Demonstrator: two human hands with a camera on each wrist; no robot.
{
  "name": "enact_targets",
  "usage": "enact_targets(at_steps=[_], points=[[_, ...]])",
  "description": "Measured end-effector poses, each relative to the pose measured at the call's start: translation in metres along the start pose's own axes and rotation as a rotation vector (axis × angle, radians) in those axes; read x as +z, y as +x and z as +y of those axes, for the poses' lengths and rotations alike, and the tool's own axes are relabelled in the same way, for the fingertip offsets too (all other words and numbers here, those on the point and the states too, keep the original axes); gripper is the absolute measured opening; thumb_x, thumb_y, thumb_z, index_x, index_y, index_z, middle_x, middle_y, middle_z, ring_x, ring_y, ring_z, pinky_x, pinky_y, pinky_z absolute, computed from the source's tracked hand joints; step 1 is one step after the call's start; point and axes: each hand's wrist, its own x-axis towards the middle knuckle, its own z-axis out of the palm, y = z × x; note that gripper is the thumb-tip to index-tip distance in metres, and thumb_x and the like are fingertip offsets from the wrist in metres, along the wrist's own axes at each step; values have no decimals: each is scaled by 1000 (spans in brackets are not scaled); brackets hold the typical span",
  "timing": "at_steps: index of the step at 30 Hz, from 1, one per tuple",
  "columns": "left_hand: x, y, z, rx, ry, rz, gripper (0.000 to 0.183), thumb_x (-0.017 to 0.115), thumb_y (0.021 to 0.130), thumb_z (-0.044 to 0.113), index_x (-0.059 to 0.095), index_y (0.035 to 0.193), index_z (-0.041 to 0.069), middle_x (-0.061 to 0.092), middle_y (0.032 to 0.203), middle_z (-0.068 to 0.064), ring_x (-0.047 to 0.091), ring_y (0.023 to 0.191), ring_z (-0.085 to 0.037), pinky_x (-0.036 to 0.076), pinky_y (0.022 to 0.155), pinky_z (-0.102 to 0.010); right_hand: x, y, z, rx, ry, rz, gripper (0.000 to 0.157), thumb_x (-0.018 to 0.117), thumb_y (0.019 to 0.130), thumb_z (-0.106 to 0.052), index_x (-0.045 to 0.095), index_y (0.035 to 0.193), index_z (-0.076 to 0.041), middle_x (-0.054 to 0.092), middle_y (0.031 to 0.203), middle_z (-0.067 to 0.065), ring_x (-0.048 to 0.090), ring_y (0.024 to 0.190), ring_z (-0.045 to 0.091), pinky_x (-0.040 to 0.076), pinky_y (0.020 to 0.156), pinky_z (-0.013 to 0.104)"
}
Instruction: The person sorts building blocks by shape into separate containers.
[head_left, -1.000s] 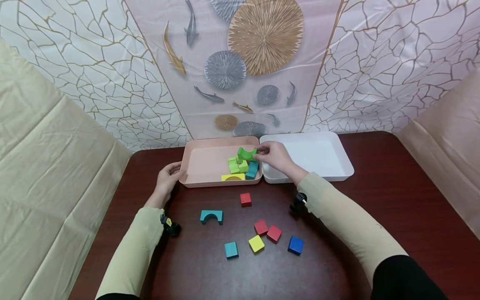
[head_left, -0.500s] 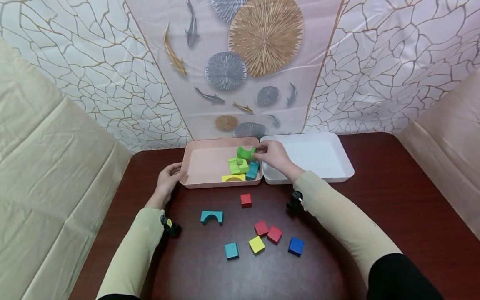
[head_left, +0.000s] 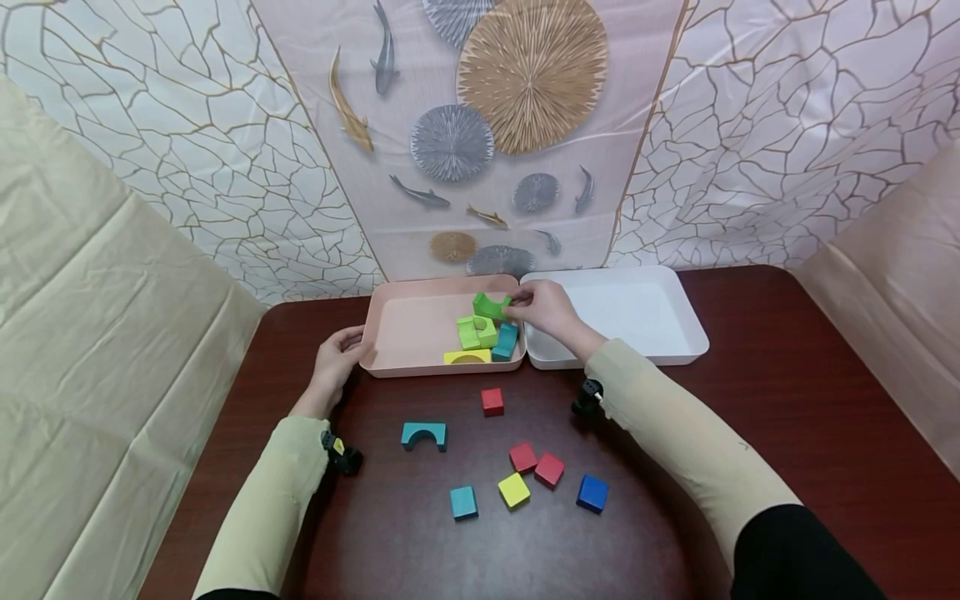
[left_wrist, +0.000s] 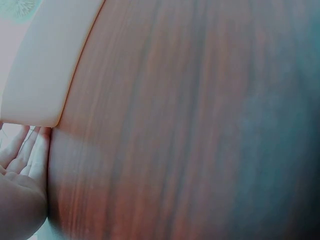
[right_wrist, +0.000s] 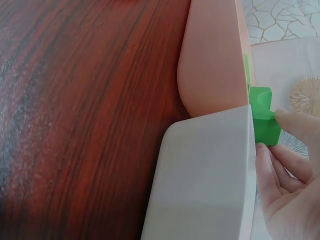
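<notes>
My right hand (head_left: 547,307) pinches a green arch block (head_left: 491,306) between thumb and fingers over the right part of the pink tray (head_left: 405,329). The right wrist view shows this block just past the tray rims, with the fingertips (right_wrist: 282,120) at its end. Lime-green blocks (head_left: 477,332), a teal block (head_left: 505,342) and a yellow arch block (head_left: 467,357) lie in the tray near the held block. My left hand (head_left: 335,362) rests at the tray's left end. In the left wrist view its fingers (left_wrist: 41,150) reach out straight to the tray's wall.
A white tray (head_left: 630,317) stands against the pink one on the right. On the dark table lie a teal arch block (head_left: 423,434), a teal cube (head_left: 463,502), a yellow cube (head_left: 513,490), a blue cube (head_left: 592,492) and several red cubes (head_left: 492,401). A patterned cloth hangs behind.
The green arch block has shifted slightly left in my right hand over the last second, and the right forearm has drawn a little to the left. The left hand stays in place.
</notes>
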Motion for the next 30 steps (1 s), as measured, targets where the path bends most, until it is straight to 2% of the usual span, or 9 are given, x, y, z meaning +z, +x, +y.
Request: enact_targets(at_steps=[2,5,20,25,30], points=[[0,0,0,-1,4,2,56,65,107,23,48,158,5,50,160,-20,50,148,-32,47,118,-34,0,0,-1,2,3,-3,37,78,97,-19,74,126,3,78,116,21,76,106,32,62,93,41],[0,-1,-1,-4,2,1,56,65,107,22,48,158,4,50,160,-20,50,148,-32,45,121,-38,0,-1,-2,6,8,-4,36,78,97,-18,74,126,3,78,116,21,76,106,32,62,93,42],[0,-2,3,-4,-7,-5,57,65,107,23,48,158,5,49,162,-19,48,149,-31,48,112,-26,-1,-3,-3,-14,9,8,28,76,98,-12,76,121,4,78,116,22,75,107,34,62,93,44],[-1,-5,9,-25,-28,-25,58,63,108,19,45,160,2,47,163,-21,46,151,-33,46,98,-15,0,-3,-1,-19,11,9,28,76,97,-11,77,120,4,79,114,22,75,105,34,62,92,43],[-1,-20,28,-40,-34,-38,56,62,107,12,44,158,-3,46,163,-25,46,150,-36,45,86,-7,-1,-2,0,-23,23,4,28,77,97,-11,77,121,4,79,114,22,75,105,34,62,91,42]])
